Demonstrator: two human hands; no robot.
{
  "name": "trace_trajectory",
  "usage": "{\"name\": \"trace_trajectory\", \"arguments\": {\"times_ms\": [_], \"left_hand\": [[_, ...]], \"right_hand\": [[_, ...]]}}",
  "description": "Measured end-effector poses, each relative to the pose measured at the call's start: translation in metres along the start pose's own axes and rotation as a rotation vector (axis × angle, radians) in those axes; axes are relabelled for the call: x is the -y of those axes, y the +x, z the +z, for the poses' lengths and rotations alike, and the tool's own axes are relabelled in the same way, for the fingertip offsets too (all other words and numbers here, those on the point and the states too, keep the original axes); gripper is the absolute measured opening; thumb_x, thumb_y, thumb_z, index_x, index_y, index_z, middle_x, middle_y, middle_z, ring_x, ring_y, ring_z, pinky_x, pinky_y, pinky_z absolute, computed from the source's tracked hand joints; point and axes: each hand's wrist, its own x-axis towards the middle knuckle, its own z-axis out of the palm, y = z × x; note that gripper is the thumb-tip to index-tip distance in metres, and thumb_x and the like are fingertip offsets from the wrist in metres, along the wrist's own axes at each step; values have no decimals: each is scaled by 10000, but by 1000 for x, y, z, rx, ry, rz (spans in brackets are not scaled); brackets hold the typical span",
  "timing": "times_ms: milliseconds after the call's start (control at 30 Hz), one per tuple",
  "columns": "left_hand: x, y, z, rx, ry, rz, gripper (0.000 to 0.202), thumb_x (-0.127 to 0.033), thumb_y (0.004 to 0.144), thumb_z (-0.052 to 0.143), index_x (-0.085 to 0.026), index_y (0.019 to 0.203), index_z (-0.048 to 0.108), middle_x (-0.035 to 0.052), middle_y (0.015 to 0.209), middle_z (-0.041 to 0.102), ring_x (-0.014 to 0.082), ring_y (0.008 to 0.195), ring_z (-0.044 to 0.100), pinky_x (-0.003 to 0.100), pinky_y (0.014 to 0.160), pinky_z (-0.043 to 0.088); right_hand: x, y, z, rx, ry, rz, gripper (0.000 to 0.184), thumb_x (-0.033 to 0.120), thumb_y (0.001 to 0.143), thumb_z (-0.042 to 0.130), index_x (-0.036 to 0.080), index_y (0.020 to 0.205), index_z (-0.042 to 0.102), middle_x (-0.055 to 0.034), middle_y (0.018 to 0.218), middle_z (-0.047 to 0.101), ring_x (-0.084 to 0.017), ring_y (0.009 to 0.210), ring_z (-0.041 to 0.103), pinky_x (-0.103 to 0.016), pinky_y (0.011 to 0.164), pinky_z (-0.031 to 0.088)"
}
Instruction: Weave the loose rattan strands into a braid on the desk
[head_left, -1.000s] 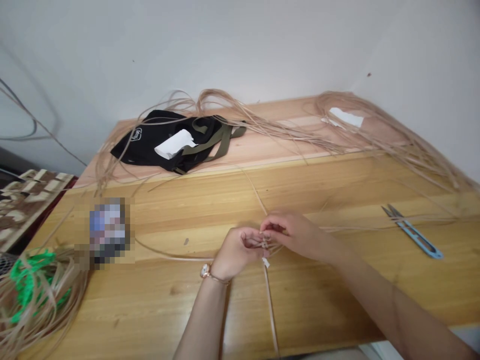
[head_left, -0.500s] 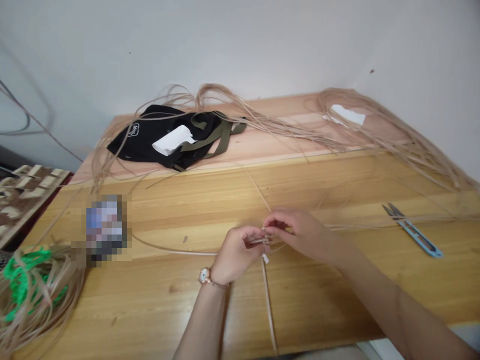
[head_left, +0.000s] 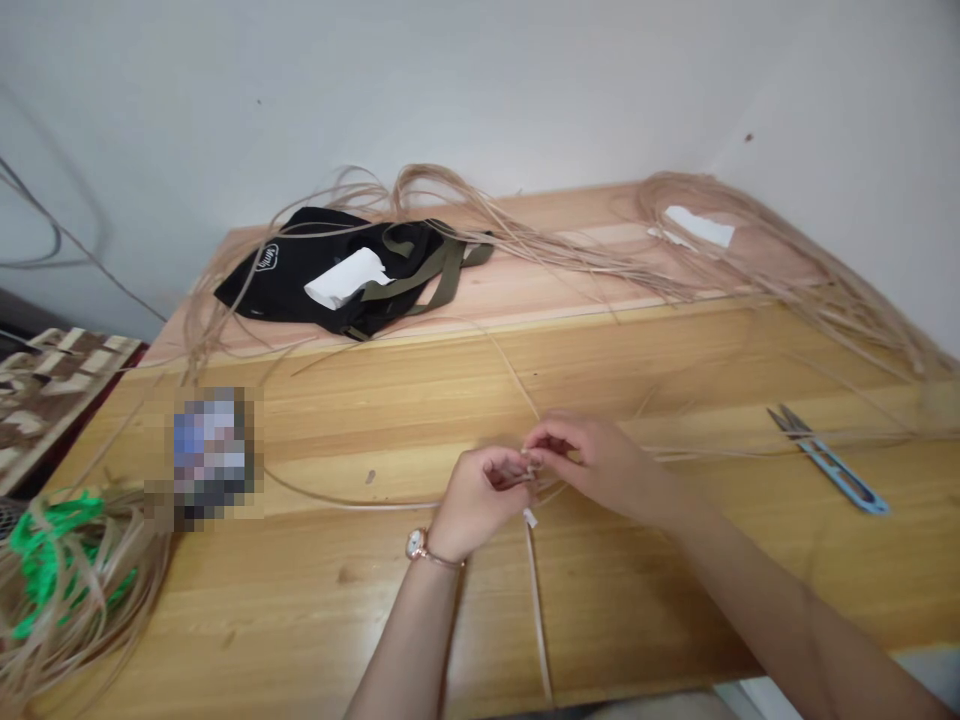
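Cane strips [head_left: 531,476] sit pinched between the fingertips, left hand [head_left: 474,503] and right hand [head_left: 600,465] both closed on them. Strips look light, thin, springy; firmest hold lies right at the fingertips.

I wear a small round watch [head_left: 415,545] on my left wrist, with a white face and a thin, pinkish gold band. My left arm [head_left: 405,630] and right arm [head_left: 780,600] are bare, and so are my left hand [head_left: 474,503] and right hand [head_left: 604,468].
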Motion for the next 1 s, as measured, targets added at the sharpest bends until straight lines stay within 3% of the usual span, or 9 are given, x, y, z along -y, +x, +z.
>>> {"name": "trace_trajectory", "arguments": {"times_ms": [133,400,1000], "left_hand": [[-3,1,1,25,-42,-18,100,-174,628,640,-105,697,619,12,623,617,95,538,559,207,523,439],[-7,1,1,5,-93,-52,203,-274,593,686,-103,691,636,15,623,621,97,533,552,218,521,458],[-4,1,2,19,-112,-16,194,-258,642,654,-99,751,632,22,667,607,95,569,539,232,540,499]], "right_hand": [[-1,0,1,-11,-18,-11,103,181,771,498,159,778,598,-3,731,572,-89,652,483,-194,597,333],[-5,-2,3,-23,55,-28,108,209,770,510,159,750,604,6,702,555,-81,642,481,-189,587,338],[-6,-2,14,-131,87,-13,154,117,728,517,163,772,657,-18,726,572,-88,644,498,-193,586,365]]}}
